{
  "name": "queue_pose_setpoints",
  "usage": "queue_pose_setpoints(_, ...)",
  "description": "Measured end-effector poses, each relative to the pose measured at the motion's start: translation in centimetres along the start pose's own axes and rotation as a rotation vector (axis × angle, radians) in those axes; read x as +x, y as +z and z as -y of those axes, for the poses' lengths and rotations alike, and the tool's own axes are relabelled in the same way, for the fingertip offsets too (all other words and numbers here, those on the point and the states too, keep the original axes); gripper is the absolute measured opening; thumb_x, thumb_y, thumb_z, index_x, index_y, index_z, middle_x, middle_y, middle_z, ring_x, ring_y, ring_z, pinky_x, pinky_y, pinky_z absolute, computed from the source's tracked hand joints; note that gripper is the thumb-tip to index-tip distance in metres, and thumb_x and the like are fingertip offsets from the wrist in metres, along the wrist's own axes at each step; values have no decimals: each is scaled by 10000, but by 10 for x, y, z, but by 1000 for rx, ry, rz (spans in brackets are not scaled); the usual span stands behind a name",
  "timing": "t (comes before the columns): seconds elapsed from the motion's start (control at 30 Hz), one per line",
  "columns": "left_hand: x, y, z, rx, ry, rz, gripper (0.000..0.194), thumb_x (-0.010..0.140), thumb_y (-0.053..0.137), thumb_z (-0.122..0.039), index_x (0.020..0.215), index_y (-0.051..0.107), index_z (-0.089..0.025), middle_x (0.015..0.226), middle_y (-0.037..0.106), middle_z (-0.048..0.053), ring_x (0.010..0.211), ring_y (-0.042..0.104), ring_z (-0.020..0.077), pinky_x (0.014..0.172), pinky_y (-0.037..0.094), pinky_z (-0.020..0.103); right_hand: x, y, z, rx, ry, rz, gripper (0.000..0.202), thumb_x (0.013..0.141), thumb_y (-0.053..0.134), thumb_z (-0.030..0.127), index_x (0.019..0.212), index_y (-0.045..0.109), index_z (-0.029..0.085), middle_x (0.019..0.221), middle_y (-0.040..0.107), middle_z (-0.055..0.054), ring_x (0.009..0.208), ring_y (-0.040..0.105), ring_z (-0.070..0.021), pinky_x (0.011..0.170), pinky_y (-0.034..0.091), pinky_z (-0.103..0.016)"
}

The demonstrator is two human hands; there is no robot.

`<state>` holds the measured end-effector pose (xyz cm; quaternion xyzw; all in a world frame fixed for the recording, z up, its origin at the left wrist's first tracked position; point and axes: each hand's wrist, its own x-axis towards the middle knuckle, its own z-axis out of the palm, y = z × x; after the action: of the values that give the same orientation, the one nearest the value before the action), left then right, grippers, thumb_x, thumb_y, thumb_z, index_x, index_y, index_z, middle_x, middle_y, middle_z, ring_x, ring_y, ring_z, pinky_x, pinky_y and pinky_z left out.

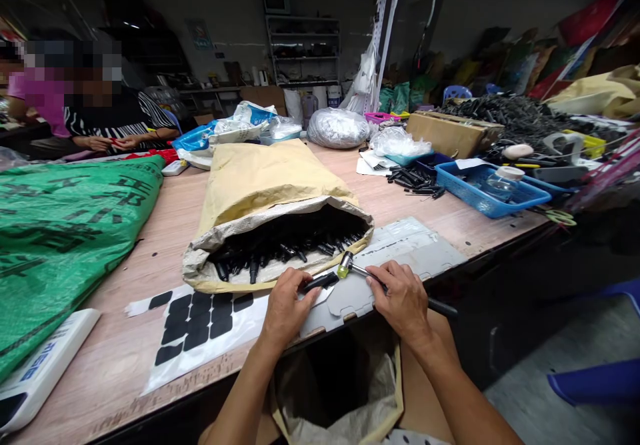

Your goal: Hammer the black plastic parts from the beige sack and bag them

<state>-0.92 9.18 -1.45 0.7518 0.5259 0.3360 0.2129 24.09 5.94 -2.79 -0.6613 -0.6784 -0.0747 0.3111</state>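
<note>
My left hand (290, 301) grips a black cylindrical part (321, 281) that lies over the grey board (415, 248) near the table's front edge. In my right hand (399, 298) is a small hammer; its metal head (345, 264), with a yellow-green face, is close to the right end of the black part. Behind my hands lies a tan sack (275, 171), its mouth open toward me and showing many black parts (253, 268). A white sheet with black rounded-square stickers (200, 321) is to the left of my left hand.
A green sack (75, 225) and white device (47, 368) stand left. Right are a blue tray (493, 195), loose black parts (413, 179) and a cardboard box (450, 133). An open sack (395, 391) is below the table edge. A person (117, 121) sits across at left.
</note>
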Motion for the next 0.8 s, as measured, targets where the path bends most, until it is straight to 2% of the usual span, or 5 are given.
queue_pose_setpoints(0.17, 2, 2, 3, 2, 20, 4, 114, 874, 672, -251, 977, 700, -212, 905, 623, 34, 872, 595, 208, 786, 467, 327, -1, -6, 2, 167, 1, -45, 225, 988, 542, 262, 1119, 723, 240, 922, 682, -36, 888, 606, -199, 807, 439, -319)
queue_pose_setpoints(0.37, 2, 3, 8, -2, 66, 9, 163, 889, 675, -264, 1030, 733, -209, 908, 641, 43, 913, 603, 221, 833, 469, 345, -12, -14, 29, 474, -19, -37, 254, 1026, 499, 283, 1174, 694, 217, 982, 697, -51, 929, 666, -180, 835, 495, -285)
queue_pose_setpoints(0.53, 1, 4, 7, -37, 71, -8, 160, 880, 686, -242, 1023, 750, -208, 887, 638, 40, 886, 596, 207, 826, 469, 329, -21, -8, 41, 420, -56, 35, 265, 1034, 486, 264, 1193, 694, 220, 963, 688, -50, 909, 661, -179, 832, 500, -281)
queue_pose_setpoints(0.67, 1, 4, 5, -48, 55, -8, 165, 875, 684, -229, 1025, 748, -207, 884, 624, 38, 875, 584, 205, 808, 460, 328, -22, -9, 45, 389, -65, 35, 262, 1032, 492, 260, 1197, 693, 222, 931, 677, -44, 872, 648, -173, 810, 495, -276)
queue_pose_setpoints(0.8, 1, 2, 3, -47, 50, 7, 97, 869, 663, -199, 925, 738, -226, 865, 611, 26, 877, 568, 204, 797, 443, 326, -24, -10, 55, 420, -110, 58, 277, 1034, 478, 241, 1220, 683, 226, 928, 670, -43, 881, 638, -170, 822, 487, -272)
